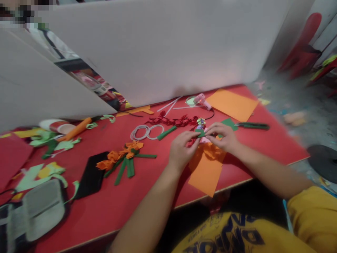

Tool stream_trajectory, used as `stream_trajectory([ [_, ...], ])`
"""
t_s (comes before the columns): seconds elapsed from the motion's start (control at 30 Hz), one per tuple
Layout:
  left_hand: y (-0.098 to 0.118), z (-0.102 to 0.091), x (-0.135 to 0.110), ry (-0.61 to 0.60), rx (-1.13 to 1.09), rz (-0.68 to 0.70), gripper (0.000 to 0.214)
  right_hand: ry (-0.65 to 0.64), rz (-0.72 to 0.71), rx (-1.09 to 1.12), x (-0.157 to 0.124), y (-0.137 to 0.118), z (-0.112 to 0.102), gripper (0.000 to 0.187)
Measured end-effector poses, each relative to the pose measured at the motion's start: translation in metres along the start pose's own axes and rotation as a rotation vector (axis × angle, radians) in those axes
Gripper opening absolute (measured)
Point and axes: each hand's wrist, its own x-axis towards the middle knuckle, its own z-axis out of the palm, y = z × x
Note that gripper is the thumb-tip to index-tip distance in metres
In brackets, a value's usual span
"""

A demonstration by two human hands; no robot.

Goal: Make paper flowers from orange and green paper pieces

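Observation:
Between my two hands a small piece of green paper [200, 133] is pinched at both ends. My left hand [183, 146] grips its left end with thumb and fingertips, and my right hand [223, 136] has the right end. Just beneath lies an orange paper sheet [206, 172] with crumpled orange pieces on it. Beyond my fingers is a small cluster of pale, multicoloured flowers [201, 122], next to a row of red paper flowers [181, 121]. A rolled green paper strip [167, 133] rests left of my left hand.
Orange paper flowers with green stems [126, 154] lie beside a black phone-like slab [92, 175]. A pink glue gun [202, 101] stands at the back, near a green-handled cutter [254, 125] and an orange sheet [231, 104]. White rings [140, 133] and an open grey case [46, 207] are leftward.

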Motion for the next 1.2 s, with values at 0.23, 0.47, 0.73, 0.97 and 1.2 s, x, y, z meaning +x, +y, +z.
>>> stream_trajectory([
  [0.23, 0.002, -0.001, 0.000, 0.014, -0.055, 0.049, 0.017, 0.006, 0.286, 0.246, 0.002, 0.014, 0.002, 0.027],
  [0.47, -0.001, 0.002, -0.002, -0.008, -0.116, -0.001, 0.018, 0.000, 0.515, 0.583, 0.002, 0.015, 0.006, 0.041],
  [0.73, -0.003, 0.003, -0.001, 0.018, -0.025, -0.050, 0.023, 0.066, 0.502, 0.638, 0.002, 0.015, 0.008, 0.040],
  [0.97, -0.010, 0.006, 0.000, 0.005, -0.073, -0.165, 0.024, -0.101, 0.456, 0.363, 0.004, 0.026, -0.006, 0.041],
  [1.2, -0.039, 0.017, -0.003, 0.105, -0.113, -0.350, 0.029, -0.613, 0.294, -0.285, 0.009, 0.037, -0.044, 0.043],
])
